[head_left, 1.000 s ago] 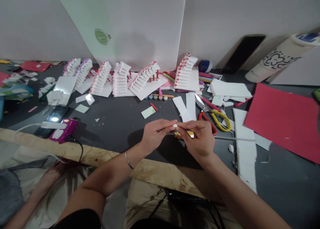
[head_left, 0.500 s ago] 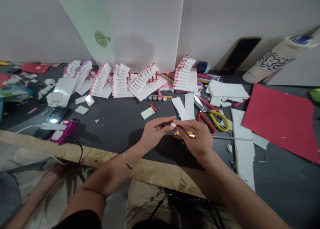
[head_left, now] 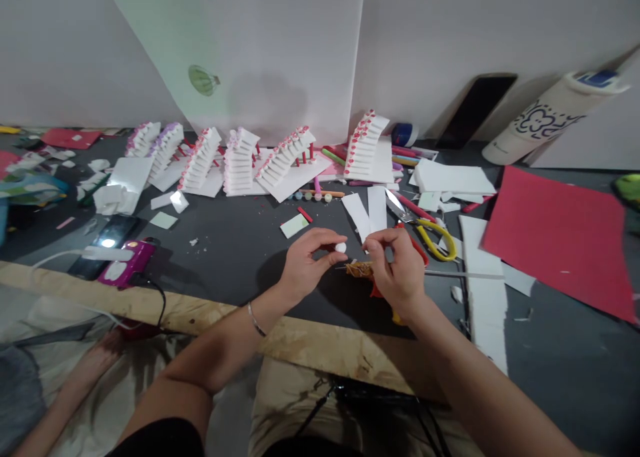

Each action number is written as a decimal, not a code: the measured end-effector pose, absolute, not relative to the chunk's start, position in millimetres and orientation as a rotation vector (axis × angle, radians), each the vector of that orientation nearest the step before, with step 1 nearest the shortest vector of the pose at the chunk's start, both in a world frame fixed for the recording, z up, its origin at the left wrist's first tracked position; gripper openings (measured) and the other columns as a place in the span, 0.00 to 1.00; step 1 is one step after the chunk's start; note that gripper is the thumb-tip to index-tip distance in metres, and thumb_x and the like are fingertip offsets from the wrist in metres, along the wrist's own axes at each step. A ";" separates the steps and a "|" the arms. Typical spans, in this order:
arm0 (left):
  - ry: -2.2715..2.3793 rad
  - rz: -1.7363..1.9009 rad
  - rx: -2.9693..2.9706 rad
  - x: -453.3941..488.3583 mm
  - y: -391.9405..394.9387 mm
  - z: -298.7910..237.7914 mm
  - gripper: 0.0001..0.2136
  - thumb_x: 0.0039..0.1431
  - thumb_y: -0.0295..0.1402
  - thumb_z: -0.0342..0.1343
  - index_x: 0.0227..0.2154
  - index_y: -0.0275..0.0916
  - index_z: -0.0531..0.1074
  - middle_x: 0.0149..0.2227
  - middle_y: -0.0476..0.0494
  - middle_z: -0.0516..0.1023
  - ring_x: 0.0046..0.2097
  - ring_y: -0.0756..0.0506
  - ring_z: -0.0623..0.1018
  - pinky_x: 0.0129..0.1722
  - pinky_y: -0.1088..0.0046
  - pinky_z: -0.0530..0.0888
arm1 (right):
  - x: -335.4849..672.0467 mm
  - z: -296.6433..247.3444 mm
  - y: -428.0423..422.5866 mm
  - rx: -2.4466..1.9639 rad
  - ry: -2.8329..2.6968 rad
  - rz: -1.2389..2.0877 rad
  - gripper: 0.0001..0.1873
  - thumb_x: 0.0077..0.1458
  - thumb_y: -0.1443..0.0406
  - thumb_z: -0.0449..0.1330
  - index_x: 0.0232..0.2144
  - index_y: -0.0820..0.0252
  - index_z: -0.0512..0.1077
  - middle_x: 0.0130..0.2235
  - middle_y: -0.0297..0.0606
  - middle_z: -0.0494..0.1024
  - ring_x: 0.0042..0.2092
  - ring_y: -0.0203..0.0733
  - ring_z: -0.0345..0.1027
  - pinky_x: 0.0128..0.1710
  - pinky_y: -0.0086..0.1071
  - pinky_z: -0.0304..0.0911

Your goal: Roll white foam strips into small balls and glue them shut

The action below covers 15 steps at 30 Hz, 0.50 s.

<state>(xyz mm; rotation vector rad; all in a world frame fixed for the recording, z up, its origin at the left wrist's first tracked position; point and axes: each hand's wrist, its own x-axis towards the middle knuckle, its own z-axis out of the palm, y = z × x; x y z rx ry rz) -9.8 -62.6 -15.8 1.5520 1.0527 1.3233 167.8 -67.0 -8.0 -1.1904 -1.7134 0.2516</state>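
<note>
Left hand pinches a small white ball between thumb and fingertips — fingers curled in tight, only the ball between them. Right hand sits just beside it, thumb and forefinger nearly closed; looks like they're holding something thin, maybe a strand, but it's too small to tell. A thin stick with yellow-orange material on it shows just below the right fingertips, over the dark table; whether the right hand grips it I can't tell.

Step in hand, my read: the ball is being worked between the two sets of fingertips, held up off the table.

Next move calls for a fine pinch on both sides, ball steady in the left fingers while the right fingertips close the gap — slip risk is high, the piece is tiny.

Beyond the fingers: two white strips, yellow-handled scissors to their right, red sheet further right. Row of white paper staircases well ahead of the left fingers. Pink device well off to the left
</note>
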 end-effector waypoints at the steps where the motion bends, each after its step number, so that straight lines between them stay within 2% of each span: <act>1: 1.047 1.336 1.568 -9.9 -61.5 -16.6 0.11 0.50 0.39 0.67 0.37 0.43 0.80 0.38 0.44 0.77 0.39 0.48 0.75 0.41 0.73 0.73 | 167.9 -8.7 -66.7 -1.208 -1.683 0.284 0.07 0.62 0.65 0.52 0.31 0.55 0.66 0.27 0.33 0.74 0.28 0.37 0.67 0.29 0.31 0.63; 4: 1.006 1.406 1.580 -9.5 -57.0 -19.8 0.11 0.48 0.40 0.68 0.33 0.41 0.79 0.38 0.44 0.74 0.38 0.49 0.73 0.39 0.73 0.73 | 168.8 -8.3 -66.3 -1.241 -1.669 0.319 0.14 0.64 0.64 0.48 0.25 0.55 0.63 0.22 0.30 0.67 0.23 0.35 0.61 0.26 0.30 0.58; 6: 0.984 1.436 1.570 -9.0 -54.3 -21.3 0.12 0.47 0.41 0.69 0.31 0.40 0.78 0.36 0.46 0.72 0.36 0.50 0.72 0.38 0.73 0.72 | 169.3 -5.9 -66.2 -1.252 -1.704 0.301 0.16 0.63 0.64 0.50 0.22 0.55 0.63 0.21 0.30 0.67 0.23 0.35 0.61 0.26 0.30 0.57; 8: 0.978 1.421 1.545 -8.4 -52.8 -21.9 0.12 0.47 0.40 0.68 0.32 0.40 0.77 0.34 0.47 0.72 0.36 0.50 0.72 0.38 0.73 0.72 | 168.8 -3.1 -66.1 -1.215 -1.744 0.306 0.14 0.63 0.64 0.52 0.25 0.56 0.68 0.24 0.32 0.74 0.27 0.36 0.67 0.29 0.31 0.61; 11: 0.968 1.375 1.463 -7.5 -53.0 -21.2 0.12 0.49 0.39 0.67 0.35 0.40 0.76 0.35 0.47 0.74 0.37 0.50 0.74 0.40 0.73 0.73 | 166.8 -0.6 -65.3 -1.162 -1.751 0.323 0.08 0.62 0.65 0.54 0.36 0.55 0.74 0.34 0.35 0.81 0.33 0.38 0.73 0.35 0.31 0.66; 15: 0.978 1.279 1.280 -6.1 -54.9 -19.5 0.14 0.52 0.39 0.65 0.41 0.41 0.77 0.39 0.45 0.78 0.40 0.49 0.76 0.43 0.72 0.73 | 165.7 -3.2 -63.9 -1.180 -1.728 0.328 0.08 0.62 0.65 0.55 0.38 0.54 0.75 0.34 0.35 0.83 0.32 0.38 0.74 0.34 0.31 0.68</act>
